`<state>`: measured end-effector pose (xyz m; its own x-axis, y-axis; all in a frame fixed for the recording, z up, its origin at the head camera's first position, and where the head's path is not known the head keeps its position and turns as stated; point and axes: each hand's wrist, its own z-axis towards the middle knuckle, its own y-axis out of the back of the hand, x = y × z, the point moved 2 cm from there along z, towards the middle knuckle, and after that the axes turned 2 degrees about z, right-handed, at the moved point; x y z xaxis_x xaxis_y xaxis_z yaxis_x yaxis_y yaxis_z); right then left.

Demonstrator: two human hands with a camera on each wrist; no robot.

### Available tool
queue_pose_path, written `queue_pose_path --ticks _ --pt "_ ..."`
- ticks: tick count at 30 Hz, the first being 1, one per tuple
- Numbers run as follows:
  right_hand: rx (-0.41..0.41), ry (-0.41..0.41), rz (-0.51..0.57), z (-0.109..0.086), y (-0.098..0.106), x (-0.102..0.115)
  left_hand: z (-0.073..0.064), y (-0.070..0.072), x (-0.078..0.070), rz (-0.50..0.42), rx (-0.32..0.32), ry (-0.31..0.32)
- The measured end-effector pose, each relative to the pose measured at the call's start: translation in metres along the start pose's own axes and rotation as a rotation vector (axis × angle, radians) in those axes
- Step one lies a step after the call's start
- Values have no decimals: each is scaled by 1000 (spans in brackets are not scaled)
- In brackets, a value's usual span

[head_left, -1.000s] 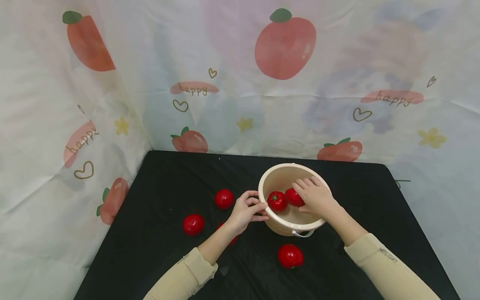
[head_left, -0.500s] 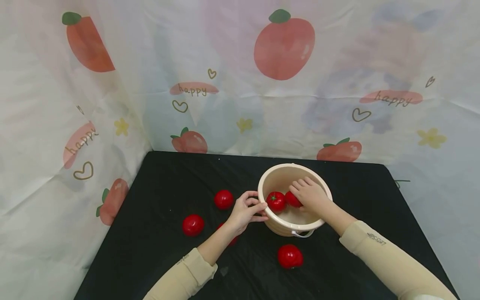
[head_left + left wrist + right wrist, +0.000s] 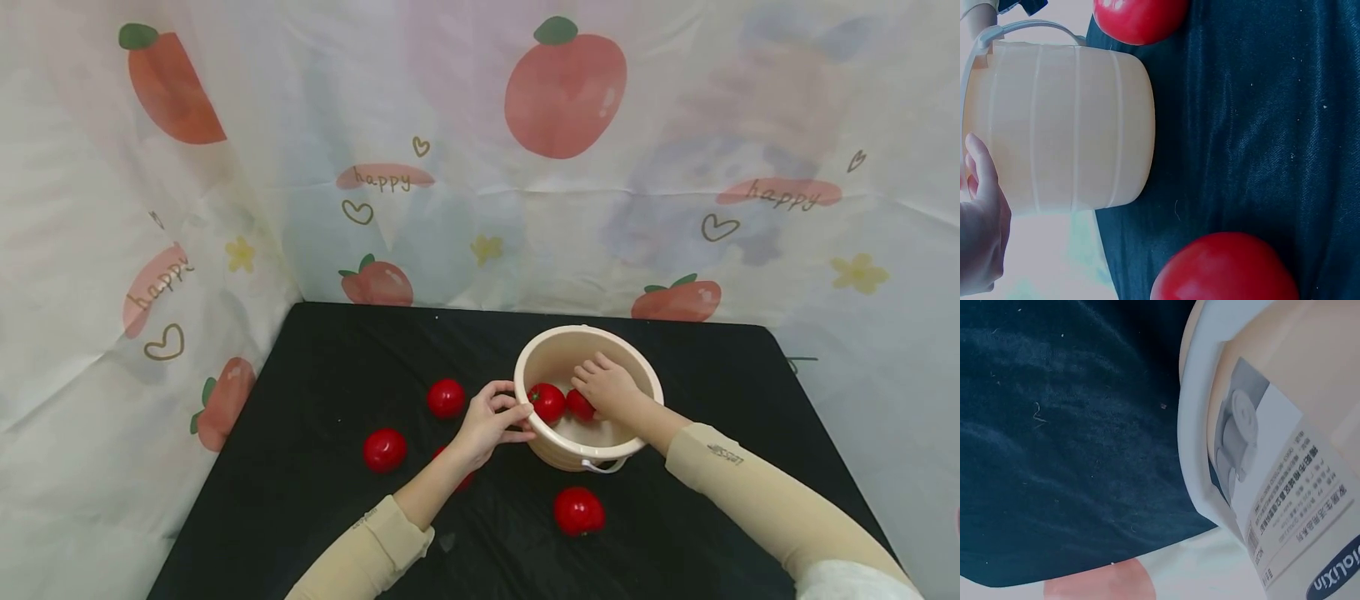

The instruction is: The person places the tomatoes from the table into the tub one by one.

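Observation:
A cream bucket (image 3: 553,454) with a pale handle stands on the black cloth. My left hand (image 3: 486,427) holds its left rim, thumb on top and fingers against the outside; the left wrist view shows this hand (image 3: 984,219) beside the ribbed wall (image 3: 1075,125). Inside the bucket, my right hand (image 3: 611,392) reaches down over a red tomato (image 3: 577,406), its fingers curved around the far side and partly covering it. Left of that lies another tomato (image 3: 545,403) with a green stem top. The right wrist view shows the bucket's printed label (image 3: 1291,494), with the hand hidden.
Several tomatoes lie on the cloth: one in front of the bucket (image 3: 579,511), two at the left, a near tomato (image 3: 385,450) and a farther tomato (image 3: 446,398), and a tomato (image 3: 465,481) partly behind my left forearm. A fruit-printed curtain (image 3: 465,108) borders the black table (image 3: 337,367).
My right hand has moved left and deeper into the bucket, and the tomato under it has shifted slightly left with the stemmed one. My left hand stays on the rim.

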<state>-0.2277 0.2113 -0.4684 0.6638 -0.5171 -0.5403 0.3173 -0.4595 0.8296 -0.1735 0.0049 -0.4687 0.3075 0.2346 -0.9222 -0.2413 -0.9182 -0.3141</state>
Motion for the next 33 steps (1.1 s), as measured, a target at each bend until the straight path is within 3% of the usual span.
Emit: queue_pose_path --ticks 11,17,22,27,33 --pt "-8 -10 8 0 0 -1 2 0 -1 10 14 2" --pt "-58 -44 133 -2 4 -4 0 1 0 5 8 5" --pt "-107 -124 298 -9 17 -9 -1 1 0 2 3 5" --pt "-171 -271 487 -24 41 -20 0 1 0 2 3 4" --pt "-286 -380 546 -51 66 -25 -1 0 -1 -9 -1 4"
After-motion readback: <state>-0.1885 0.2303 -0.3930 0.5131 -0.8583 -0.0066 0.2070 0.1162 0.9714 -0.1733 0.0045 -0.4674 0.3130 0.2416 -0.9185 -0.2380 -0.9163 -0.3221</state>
